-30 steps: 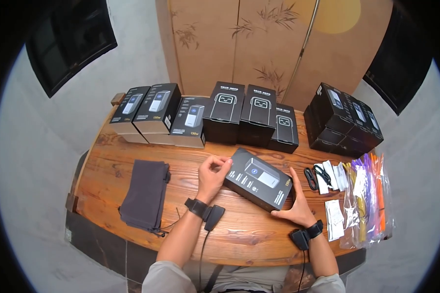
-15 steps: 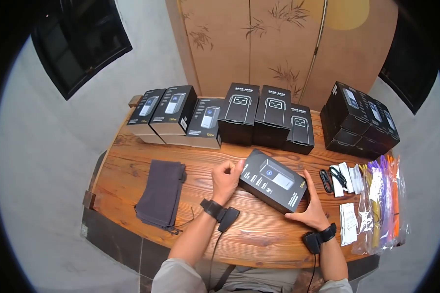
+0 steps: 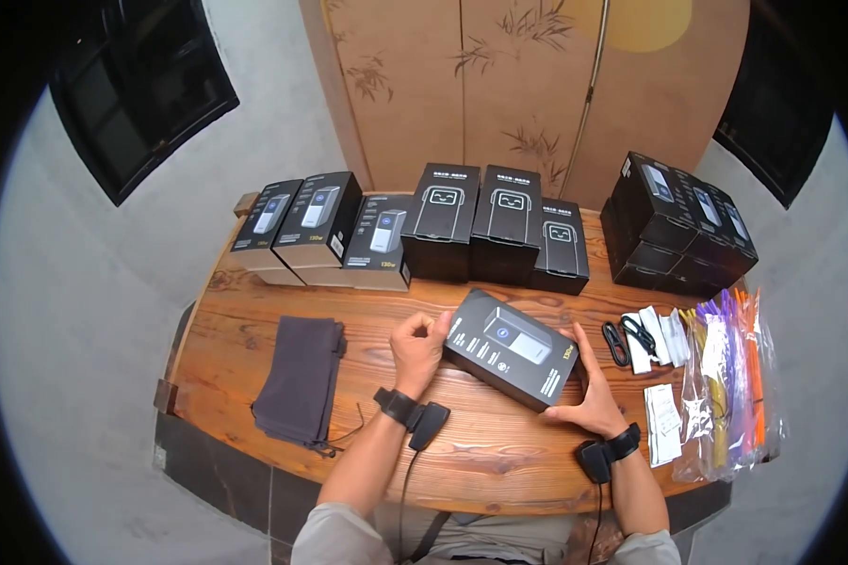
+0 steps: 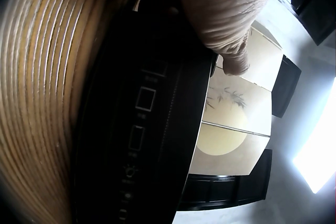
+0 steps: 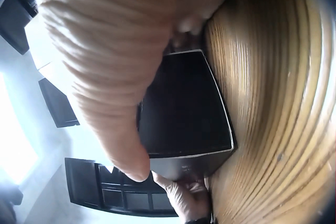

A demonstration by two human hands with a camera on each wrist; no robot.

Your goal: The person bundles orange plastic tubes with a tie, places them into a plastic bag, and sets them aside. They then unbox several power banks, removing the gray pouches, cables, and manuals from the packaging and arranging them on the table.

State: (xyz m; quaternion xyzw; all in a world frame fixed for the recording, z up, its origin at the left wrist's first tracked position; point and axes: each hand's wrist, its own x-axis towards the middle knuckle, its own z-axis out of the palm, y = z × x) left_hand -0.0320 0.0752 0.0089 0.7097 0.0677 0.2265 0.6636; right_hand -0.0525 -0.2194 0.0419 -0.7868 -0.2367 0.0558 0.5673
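Note:
A black box with a silver device printed on its top face lies at a slant between both hands, over the table's middle. My left hand is at its left end, the thumb on the upper edge and the fingers curled at the side. My right hand grips the right end, thumb at the near corner and fingers along the far side. In the left wrist view the box's dark side shows small printed icons. The right wrist view shows its plain dark end beside the right thumb.
Several black boxes line the table's back, with another stack at the back right. A dark cloth pouch lies at left. Black cables, white papers and plastic bags with coloured strips are at right.
The head view has shifted right and partly back. Both hands keep about the same place on the box, which shows no clear movement of its own.

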